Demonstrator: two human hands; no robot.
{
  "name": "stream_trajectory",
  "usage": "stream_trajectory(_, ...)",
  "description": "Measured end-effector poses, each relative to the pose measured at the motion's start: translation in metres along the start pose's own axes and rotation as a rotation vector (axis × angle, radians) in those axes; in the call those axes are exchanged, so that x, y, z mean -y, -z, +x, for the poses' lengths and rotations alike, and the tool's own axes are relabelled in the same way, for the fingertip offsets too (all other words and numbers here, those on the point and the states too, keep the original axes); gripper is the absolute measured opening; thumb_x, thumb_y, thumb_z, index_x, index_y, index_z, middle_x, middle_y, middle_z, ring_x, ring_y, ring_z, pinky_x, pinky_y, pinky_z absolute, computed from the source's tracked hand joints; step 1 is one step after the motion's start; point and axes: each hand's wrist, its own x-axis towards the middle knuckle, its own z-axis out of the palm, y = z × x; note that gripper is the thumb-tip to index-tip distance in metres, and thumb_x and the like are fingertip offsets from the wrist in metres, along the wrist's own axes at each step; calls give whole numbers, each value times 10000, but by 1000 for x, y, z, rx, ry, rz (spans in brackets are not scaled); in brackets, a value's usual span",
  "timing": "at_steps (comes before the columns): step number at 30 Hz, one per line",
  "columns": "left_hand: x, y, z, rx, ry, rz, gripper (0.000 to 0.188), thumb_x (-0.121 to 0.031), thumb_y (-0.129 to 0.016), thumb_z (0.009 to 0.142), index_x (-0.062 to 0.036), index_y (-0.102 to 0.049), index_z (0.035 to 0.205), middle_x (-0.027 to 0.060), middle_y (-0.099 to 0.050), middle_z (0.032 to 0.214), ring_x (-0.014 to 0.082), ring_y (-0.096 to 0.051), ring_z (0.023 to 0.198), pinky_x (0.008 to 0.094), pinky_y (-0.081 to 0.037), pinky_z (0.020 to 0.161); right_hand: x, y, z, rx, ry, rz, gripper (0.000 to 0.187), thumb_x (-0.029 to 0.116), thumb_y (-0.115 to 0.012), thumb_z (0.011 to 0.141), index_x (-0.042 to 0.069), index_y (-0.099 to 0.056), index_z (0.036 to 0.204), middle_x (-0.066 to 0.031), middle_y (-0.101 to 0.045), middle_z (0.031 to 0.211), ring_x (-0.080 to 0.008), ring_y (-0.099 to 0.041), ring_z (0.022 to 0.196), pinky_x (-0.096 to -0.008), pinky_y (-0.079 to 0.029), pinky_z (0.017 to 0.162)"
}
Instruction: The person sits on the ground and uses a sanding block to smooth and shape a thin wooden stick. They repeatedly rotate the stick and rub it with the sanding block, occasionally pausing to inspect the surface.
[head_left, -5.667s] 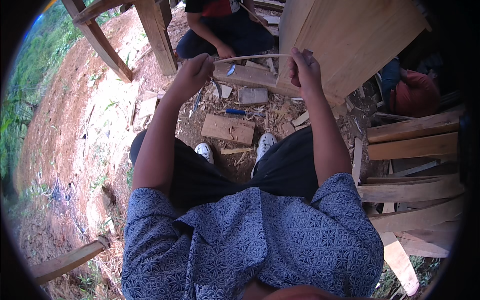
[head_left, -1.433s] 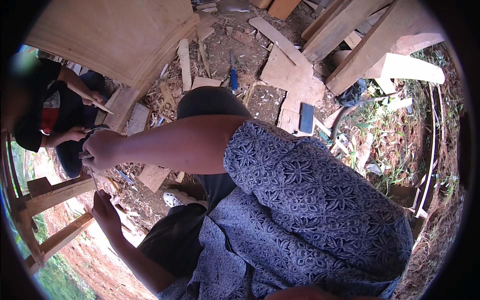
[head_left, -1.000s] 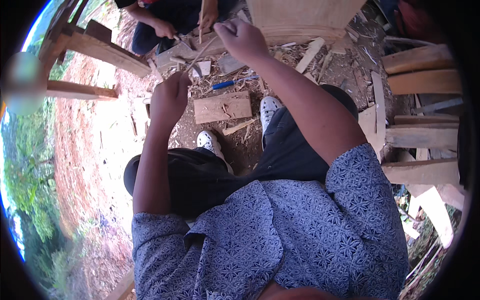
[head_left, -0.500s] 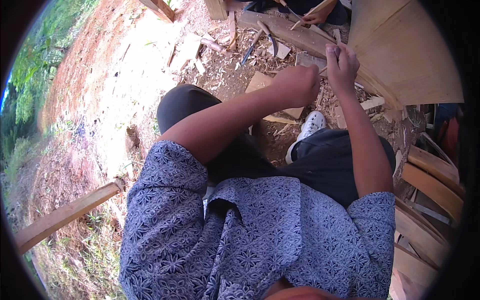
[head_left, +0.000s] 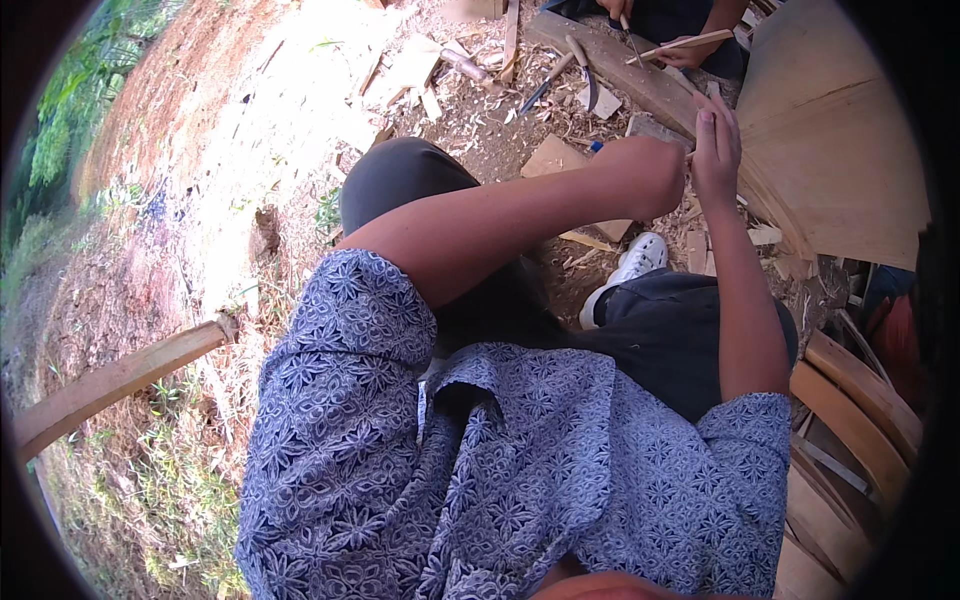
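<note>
My left hand is closed in a fist, its back toward me, so what it holds is hidden. Close against it on the right, my right hand points upward with its fingers stretched out. A small pale bit shows between the two hands, too little to name. Just beyond the fist is a small blue thing, whose kind I cannot make out. Under my left forearm lies a flat wooden board on the ground.
Across from me, a co-worker's hands hold a knife and a wooden strip over a thick beam. A curved blade lies beside the beam. A large wooden panel stands at right, above stacked curved planks. Wood shavings litter the ground.
The view has shifted, so the surroundings sit farther right and lower. My right hand's fingers, curled before, are now straighter. More of the co-worker's hands and strip has come into view.
</note>
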Motion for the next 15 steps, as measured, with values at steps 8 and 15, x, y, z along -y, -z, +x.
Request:
stream_trajectory(8, 8, 4, -1, -27, -10, -7, 239, -211, -513, 908, 7, -610, 900, 236, -657, 764, 445, -652, 763, 536, -509, 733, 12, -3, -7, -20, 26, -67, 429, 372, -355, 1043, 178, -568, 1360, -165, -463, 1464, -368, -357, 1392, -553, -150, 1169)
stream_trajectory(15, 2, 0, 7, -82, -84, -57, 256, -217, -519, 874, 3, -643, 915, 238, -678, 845, 424, -664, 822, 519, -524, 766, 6, 3, -6, -62, -105, -154, 445, 420, -336, 1039, 249, -546, 1393, -155, -388, 1524, -422, -232, 1448, -632, -90, 1130)
